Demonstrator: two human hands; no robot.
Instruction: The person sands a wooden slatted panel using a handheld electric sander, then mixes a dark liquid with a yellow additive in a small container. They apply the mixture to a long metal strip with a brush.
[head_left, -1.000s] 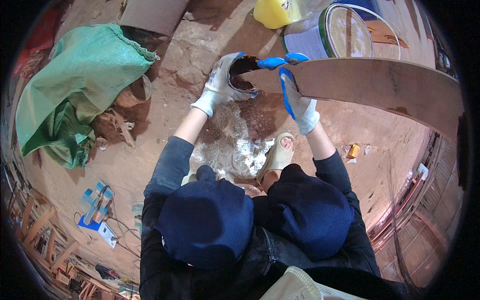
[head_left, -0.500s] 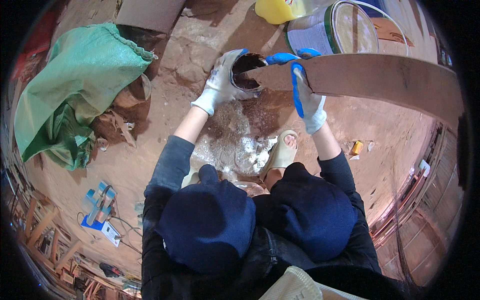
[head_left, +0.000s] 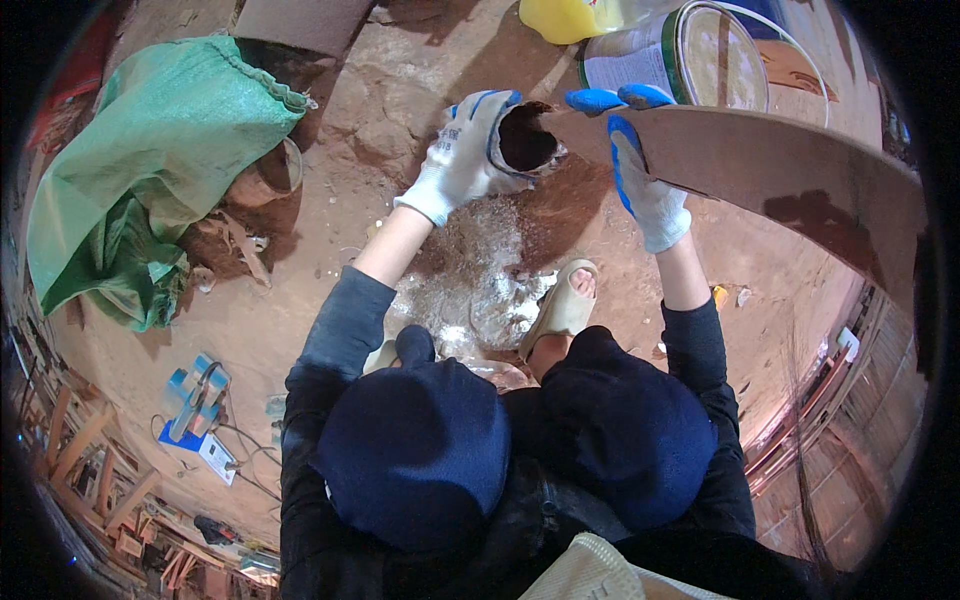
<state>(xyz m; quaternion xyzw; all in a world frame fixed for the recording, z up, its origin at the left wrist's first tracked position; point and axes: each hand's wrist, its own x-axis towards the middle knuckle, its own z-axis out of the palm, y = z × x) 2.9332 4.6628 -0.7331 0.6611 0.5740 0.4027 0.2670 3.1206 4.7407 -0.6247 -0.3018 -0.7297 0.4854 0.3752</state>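
The reddish-brown dirt floor (head_left: 340,240) bears a green woven sack (head_left: 170,150) at the left and a bucket (head_left: 630,62) at the upper right. The left hand (head_left: 462,150), in a white glove with blue fingertips, curls around a hollow, dark-mouthed container (head_left: 527,137). The right hand (head_left: 645,180), gloved alike, grips a long brown board (head_left: 750,145), its near end just beside the container's mouth; whether they touch is unclear.
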